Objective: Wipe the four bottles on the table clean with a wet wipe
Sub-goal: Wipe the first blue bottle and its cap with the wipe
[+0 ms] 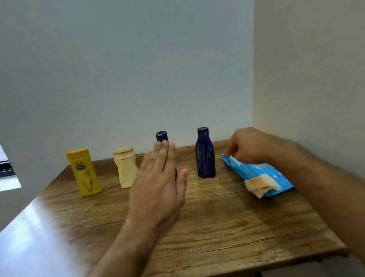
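Fetching a wipe — bottles not yet cleaned.
Our right hand [247, 146] pinched the wet-wipe pack [256, 171] at its far end; our left hand [160, 184] hovered spread, probably to steady it.

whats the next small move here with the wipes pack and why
Probably draw a fresh wipe out of the blue wipes pack: the right hand is curled at its far end, seemingly pinching there, though blur hides the grip. The left hand is open and empty before a dark blue bottle, so no wipe is in hand yet.
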Demonstrator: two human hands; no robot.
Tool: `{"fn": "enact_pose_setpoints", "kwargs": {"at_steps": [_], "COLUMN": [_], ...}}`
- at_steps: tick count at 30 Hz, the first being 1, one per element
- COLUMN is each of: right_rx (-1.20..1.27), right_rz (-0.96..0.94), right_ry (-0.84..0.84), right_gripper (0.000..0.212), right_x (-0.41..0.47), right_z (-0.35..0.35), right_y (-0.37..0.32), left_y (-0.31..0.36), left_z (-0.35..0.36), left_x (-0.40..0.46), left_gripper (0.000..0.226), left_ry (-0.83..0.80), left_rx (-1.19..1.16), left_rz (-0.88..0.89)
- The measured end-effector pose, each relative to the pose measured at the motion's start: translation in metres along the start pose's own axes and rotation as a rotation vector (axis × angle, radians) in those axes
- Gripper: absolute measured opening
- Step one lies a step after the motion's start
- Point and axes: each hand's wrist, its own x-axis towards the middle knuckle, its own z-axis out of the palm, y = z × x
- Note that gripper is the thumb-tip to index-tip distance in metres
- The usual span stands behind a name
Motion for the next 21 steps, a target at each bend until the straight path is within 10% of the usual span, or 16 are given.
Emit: {"fn": "enact_pose_setpoints", "kwargs": {"at_steps": [7,21], "right_rx": [-0.243,0.005], "right_rz": [0.122,0.153], "right_ry": [-0.472,-0.25], "right_gripper": [0.048,0.02], "right_x": [-0.012,0.01], "right_z": [0.014,0.014], "right_y": [0.024,0.044], "left_y": [0.021,0.039], "left_z": [0.024,0.051], "left_x": [-0.008,0.009], "left_gripper": [0.062,0.063], "left_ry": [-0.09,-0.201], "left_rx": [-0.048,-0.248], "left_rz": [0.012,-0.151]}}
